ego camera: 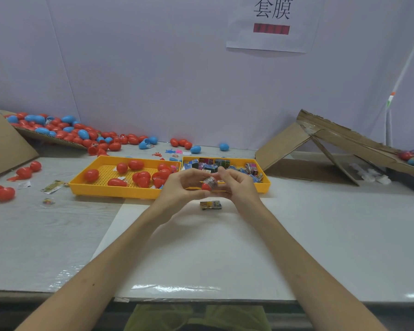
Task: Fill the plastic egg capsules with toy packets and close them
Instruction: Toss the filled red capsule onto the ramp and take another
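Both hands meet above the table in front of the yellow trays. My left hand (185,183) grips a red egg capsule (206,186) from the left. My right hand (234,185) pinches a printed packet (211,181) that wraps the capsule's upper end. Another folded packet (210,204) lies on the white sheet just below the hands. The left yellow tray (86,187) holds several red egg capsules (117,182). The right yellow tray (264,185) holds several printed packets (207,161).
Many red and blue eggs (64,130) lie heaped on cardboard at the back left. Loose red eggs (0,192) and small wrappers (51,186) lie on the left. A folded cardboard ramp (332,139) stands at the right. A paper sign (271,22) hangs on the wall.
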`<action>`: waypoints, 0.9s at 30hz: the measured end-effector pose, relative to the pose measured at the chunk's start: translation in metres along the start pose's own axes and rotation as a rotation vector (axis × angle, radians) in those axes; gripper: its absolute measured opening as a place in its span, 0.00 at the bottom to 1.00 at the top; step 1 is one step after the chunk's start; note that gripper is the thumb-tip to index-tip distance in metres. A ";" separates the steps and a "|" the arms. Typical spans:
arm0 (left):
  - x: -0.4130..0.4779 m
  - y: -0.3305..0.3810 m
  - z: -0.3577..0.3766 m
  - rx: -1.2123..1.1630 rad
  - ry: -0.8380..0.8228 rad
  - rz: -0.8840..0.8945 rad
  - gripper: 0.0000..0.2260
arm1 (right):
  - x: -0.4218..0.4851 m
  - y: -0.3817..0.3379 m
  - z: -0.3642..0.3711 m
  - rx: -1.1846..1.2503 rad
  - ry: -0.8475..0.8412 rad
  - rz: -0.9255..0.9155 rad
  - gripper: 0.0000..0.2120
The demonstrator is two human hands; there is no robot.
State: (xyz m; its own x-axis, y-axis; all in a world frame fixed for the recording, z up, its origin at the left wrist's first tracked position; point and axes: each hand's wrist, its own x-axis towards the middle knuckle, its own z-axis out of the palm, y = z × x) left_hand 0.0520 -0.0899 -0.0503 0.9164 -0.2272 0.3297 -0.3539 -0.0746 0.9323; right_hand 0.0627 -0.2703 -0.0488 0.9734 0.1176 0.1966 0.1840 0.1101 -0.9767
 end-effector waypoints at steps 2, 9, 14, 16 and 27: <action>0.001 0.000 -0.001 -0.049 0.031 -0.006 0.17 | 0.000 0.000 -0.001 0.007 -0.022 -0.022 0.13; -0.001 0.001 0.002 -0.072 0.020 0.001 0.18 | 0.001 0.003 -0.001 0.047 0.001 -0.045 0.08; -0.002 0.001 0.002 -0.053 0.007 0.006 0.19 | 0.003 0.005 -0.002 0.060 0.018 -0.051 0.05; -0.002 0.001 0.003 -0.045 0.002 0.012 0.18 | 0.003 0.006 -0.002 0.062 0.020 -0.058 0.04; -0.002 0.002 0.003 -0.033 -0.001 0.044 0.21 | 0.002 0.006 0.000 0.126 -0.017 -0.061 0.04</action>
State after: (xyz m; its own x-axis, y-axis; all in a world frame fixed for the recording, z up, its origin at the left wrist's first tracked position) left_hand 0.0491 -0.0923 -0.0495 0.8997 -0.2309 0.3705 -0.3878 -0.0328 0.9212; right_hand 0.0655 -0.2697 -0.0540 0.9583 0.1233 0.2577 0.2231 0.2407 -0.9446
